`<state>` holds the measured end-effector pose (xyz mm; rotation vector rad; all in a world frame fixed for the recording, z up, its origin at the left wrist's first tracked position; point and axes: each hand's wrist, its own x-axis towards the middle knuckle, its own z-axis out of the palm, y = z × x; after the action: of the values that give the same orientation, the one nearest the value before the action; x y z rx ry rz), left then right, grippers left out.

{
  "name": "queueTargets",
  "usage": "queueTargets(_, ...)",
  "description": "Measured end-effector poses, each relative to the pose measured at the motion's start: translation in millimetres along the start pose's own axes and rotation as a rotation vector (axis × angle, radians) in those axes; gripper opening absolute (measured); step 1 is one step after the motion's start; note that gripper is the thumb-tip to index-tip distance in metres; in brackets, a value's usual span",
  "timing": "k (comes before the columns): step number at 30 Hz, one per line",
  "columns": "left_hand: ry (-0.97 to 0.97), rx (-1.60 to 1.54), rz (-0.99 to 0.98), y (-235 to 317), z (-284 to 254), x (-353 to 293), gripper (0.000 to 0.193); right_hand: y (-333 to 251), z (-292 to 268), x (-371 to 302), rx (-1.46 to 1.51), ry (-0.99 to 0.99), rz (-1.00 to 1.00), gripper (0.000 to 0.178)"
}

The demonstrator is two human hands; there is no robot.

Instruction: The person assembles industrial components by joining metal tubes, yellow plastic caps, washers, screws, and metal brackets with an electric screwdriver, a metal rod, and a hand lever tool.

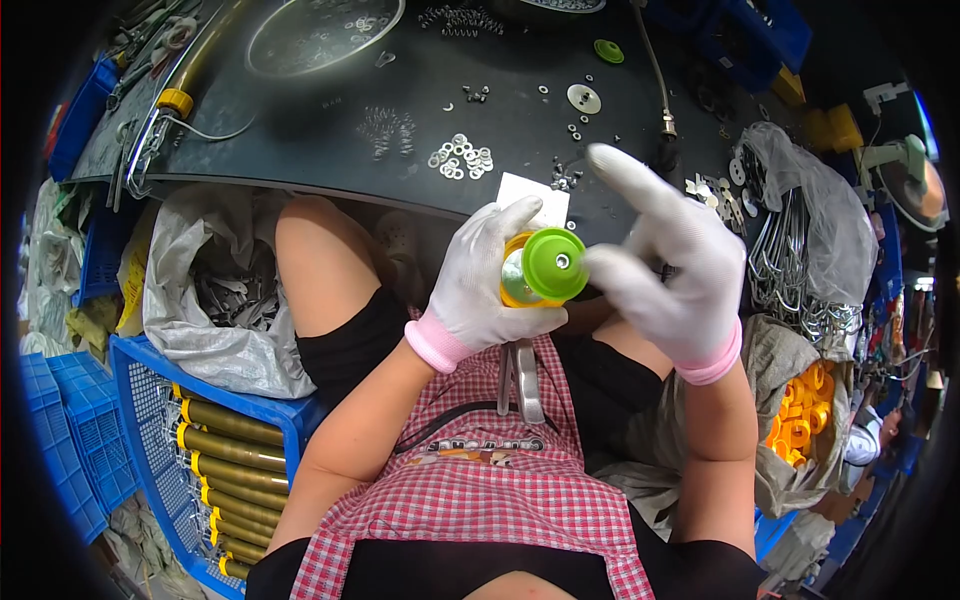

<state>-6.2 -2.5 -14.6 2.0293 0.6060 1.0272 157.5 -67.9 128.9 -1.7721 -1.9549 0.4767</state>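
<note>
My left hand [475,270], in a white glove with a pink cuff, is closed around a short cylindrical part [515,280] with a yellow rim. On its upward-facing end sits a green plastic disc [548,262] with a small metal nut at its centre. To the right my gloved right hand [680,260] is open, index finger stretched out and thumb close to the disc's edge; its lower fingers are partly hidden. A metal lever [528,385] hangs below the left hand, and I cannot tell what it joins. A white flat piece [535,200] shows behind the disc.
The dark table [300,135] holds washers [460,158], springs [386,132], a metal disc [584,98] and another green disc [608,51]. A hose [655,75] hangs over it. Brass-coloured tubes [235,445] fill a blue crate at left; yellow parts [800,410] and wire hooks [795,255] are at right.
</note>
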Motion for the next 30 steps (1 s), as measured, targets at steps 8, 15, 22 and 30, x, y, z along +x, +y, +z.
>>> queueTargets(8,0.064,-0.011,0.093,-0.3,2.0,3.7,0.092,4.6,8.9,-1.5,0.236,0.163,0.015,0.043)
queueTargets(15,0.044,0.050,0.078,3.8,-0.7,3.9,0.093,15.6,12.1,-2.6,0.228,0.191,-0.151,0.050)
queueTargets(22,-0.079,0.012,-0.067,10.5,-5.5,-1.1,0.104,25.1,9.0,-43.4,0.587,0.475,0.172,0.029)
queueTargets(30,-0.005,-0.124,-0.013,38.9,-10.7,16.8,0.046,156.1,24.7,-96.4,0.324,1.170,0.705,0.023)
